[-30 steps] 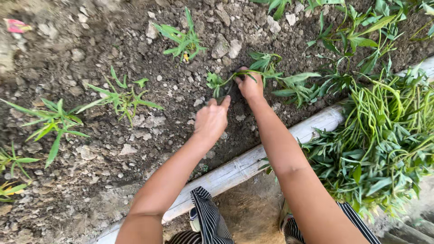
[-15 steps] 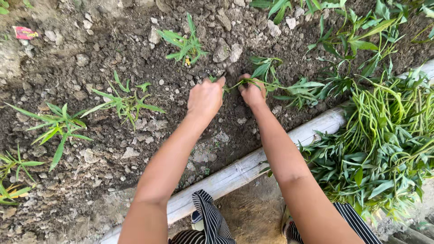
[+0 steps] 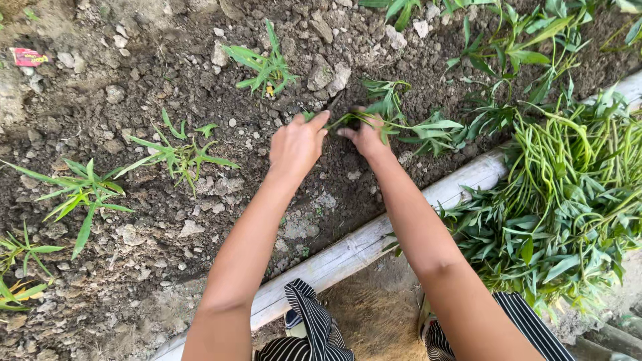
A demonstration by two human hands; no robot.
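My left hand [image 3: 296, 144] and right hand [image 3: 364, 137] meet just above the centre of the frame, fingertips turned toward each other, both pressed into the soil [image 3: 200, 80]. The cutting [image 3: 384, 107] stands in the gap between them. Its base sits at my fingertips; its stem and leaves run up and to the right, away from me, so the long axis slants toward the upper right of the frame.

The right hand is nearer: its fingers are closed loosely about the base of the cutting, and some leaves lie over its knuckles. The left hand is just beside the stem, its fingers stretched out flat against the soil and not grasping anything. I cannot tell whether the left fingertips touch the stem.

Other planted cuttings [image 3: 177, 154] stand well apart in the left and upper middle of the frame. A pale pole [image 3: 348, 251] edges the bed, running from lower left to upper right under my forearms. A heap of loose cuttings [image 3: 568, 200] lies at the right of the frame, beyond the pole.
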